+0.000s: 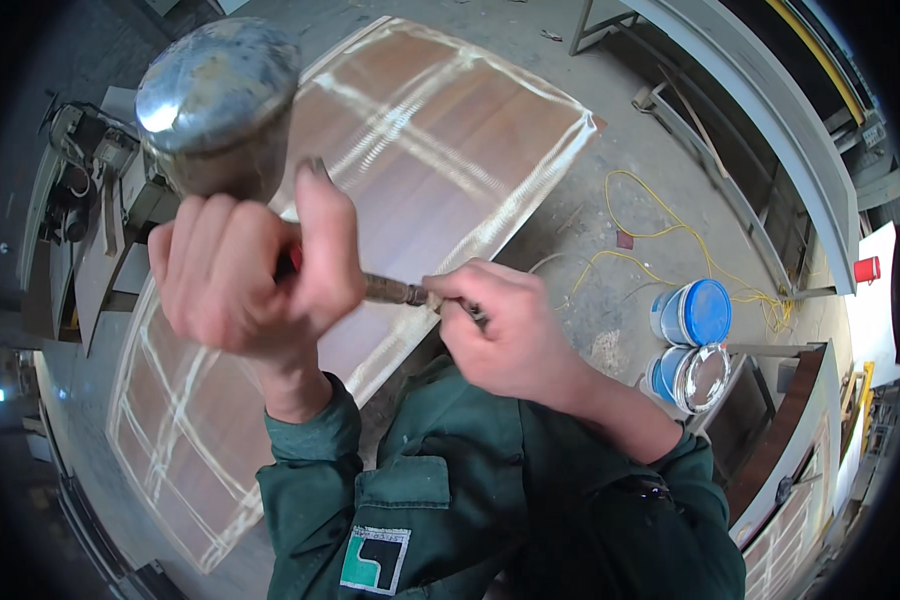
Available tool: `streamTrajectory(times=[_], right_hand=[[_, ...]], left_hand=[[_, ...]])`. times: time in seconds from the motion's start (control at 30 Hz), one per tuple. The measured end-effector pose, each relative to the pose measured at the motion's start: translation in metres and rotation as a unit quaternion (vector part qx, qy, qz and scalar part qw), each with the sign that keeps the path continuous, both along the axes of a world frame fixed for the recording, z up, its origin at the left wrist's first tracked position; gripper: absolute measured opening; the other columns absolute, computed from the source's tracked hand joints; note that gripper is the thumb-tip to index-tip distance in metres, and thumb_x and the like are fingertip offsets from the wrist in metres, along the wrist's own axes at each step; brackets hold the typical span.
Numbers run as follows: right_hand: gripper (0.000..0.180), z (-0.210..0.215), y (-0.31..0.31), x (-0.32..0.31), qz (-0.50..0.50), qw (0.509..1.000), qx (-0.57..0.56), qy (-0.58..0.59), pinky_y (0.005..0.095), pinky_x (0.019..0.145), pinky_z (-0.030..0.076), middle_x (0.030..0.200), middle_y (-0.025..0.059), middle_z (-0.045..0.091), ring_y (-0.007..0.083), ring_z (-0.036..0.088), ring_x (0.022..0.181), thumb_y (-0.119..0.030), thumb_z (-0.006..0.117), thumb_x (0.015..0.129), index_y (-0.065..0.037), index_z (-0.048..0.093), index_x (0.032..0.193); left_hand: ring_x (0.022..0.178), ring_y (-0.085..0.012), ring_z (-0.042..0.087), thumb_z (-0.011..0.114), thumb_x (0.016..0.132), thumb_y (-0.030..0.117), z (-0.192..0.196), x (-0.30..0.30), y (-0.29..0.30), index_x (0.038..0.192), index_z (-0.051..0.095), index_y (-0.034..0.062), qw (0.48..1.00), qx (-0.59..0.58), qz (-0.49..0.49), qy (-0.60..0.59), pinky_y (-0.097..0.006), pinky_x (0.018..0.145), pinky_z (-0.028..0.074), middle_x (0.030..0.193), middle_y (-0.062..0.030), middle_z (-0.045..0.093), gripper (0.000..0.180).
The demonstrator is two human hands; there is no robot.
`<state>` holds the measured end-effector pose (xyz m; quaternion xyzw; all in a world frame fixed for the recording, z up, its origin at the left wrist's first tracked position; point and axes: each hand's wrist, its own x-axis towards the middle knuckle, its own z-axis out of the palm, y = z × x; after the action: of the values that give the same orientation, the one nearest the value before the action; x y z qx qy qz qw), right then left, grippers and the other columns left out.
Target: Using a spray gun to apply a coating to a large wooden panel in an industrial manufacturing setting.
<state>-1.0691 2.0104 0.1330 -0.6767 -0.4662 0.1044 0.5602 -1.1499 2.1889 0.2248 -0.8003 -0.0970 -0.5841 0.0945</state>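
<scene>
My left hand (pixel 245 270) is closed round what looks like a spray gun, thumb on top. Its dull silver metal cup (pixel 215 95) rises beyond my knuckles, and a bit of red shows by the palm. A worn, brownish metal stem (pixel 395 289) runs from my left fist to my right hand (pixel 505 320). The right fingers are pinched round the stem's end, where a small metal fitting (pixel 478 316) partly shows; the rest is hidden. Beneath and beyond both hands lies a large brown wooden panel (pixel 470 125) with pale whitish bands crossing it in a grid.
On the grey floor at right stand a blue-lidded bucket (pixel 708 310) and a smeared white-lidded one (pixel 708 378). A yellow cord (pixel 660 235) winds past them. A long grey metal piece (pixel 770 80) rests on a frame at far right. Tools and boards (pixel 100 165) crowd the left.
</scene>
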Motion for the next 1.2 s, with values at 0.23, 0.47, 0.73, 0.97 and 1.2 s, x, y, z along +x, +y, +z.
streamTrajectory(times=[0.23,0.47,0.73,0.97,1.2], right_hand=[[0.027,0.011,-0.024,0.013,0.055,0.998,0.006,0.01,0.0302,0.066,0.051,0.09,0.0115,0.071,0.0161,0.065,0.073,0.003,0.071,0.09,0.003,0.073,0.117],[0.02,0.023,-0.023,0.011,0.008,0.984,0.029,-0.173,0.0385,0.062,0.055,0.084,0.0136,0.07,0.0307,0.068,0.07,0.0,0.074,0.079,0.001,0.07,0.098],[0.017,0.025,-0.016,0.008,-0.022,0.949,0.061,-0.307,0.0354,0.06,0.055,0.083,0.0105,0.067,0.0267,0.068,0.071,0.002,0.074,0.077,0.0,0.067,0.093],[0.011,0.037,-0.019,0.002,0.034,0.965,-0.006,-0.262,0.0363,0.059,0.054,0.081,0.0113,0.066,0.0266,0.065,0.066,0.002,0.071,0.084,0.0,0.063,0.09],[0.022,0.016,-0.015,0.013,0.071,0.965,-0.085,0.236,0.0274,0.06,0.045,0.077,0.0036,0.064,0.0069,0.053,0.065,-0.014,0.057,0.107,0.0,0.059,0.09]], left_hand=[[0.047,-0.022,0.038,0.08,0.073,0.008,-0.004,0.013,0.015,0.055,0.041,0.0091,0.989,-0.149,0.006,-0.01,-0.035,0.054,0.026,0.052,-0.0037,0.039,0.043],[0.043,-0.0264,0.035,0.076,0.07,0.02,-0.003,0.015,0.008,0.05,0.043,0.0055,0.977,-0.208,0.048,0.02,-0.036,0.047,0.03,0.048,-0.0097,0.04,0.042],[0.043,-0.0309,0.036,0.074,0.067,0.025,0.0,0.009,0.003,0.047,0.047,0.006,0.98,-0.167,0.105,0.026,-0.038,0.048,0.029,0.047,-0.0115,0.043,0.038],[0.043,-0.0332,0.036,0.073,0.068,0.026,0.001,-0.007,0.001,0.047,0.048,0.0055,0.978,-0.166,0.127,0.029,-0.04,0.048,0.029,0.047,-0.0124,0.045,0.038],[0.04,-0.0334,0.038,0.072,0.07,0.027,-0.003,-0.022,0.005,0.048,0.051,0.0039,0.967,-0.222,0.119,0.031,-0.039,0.045,0.032,0.047,-0.015,0.044,0.038]])
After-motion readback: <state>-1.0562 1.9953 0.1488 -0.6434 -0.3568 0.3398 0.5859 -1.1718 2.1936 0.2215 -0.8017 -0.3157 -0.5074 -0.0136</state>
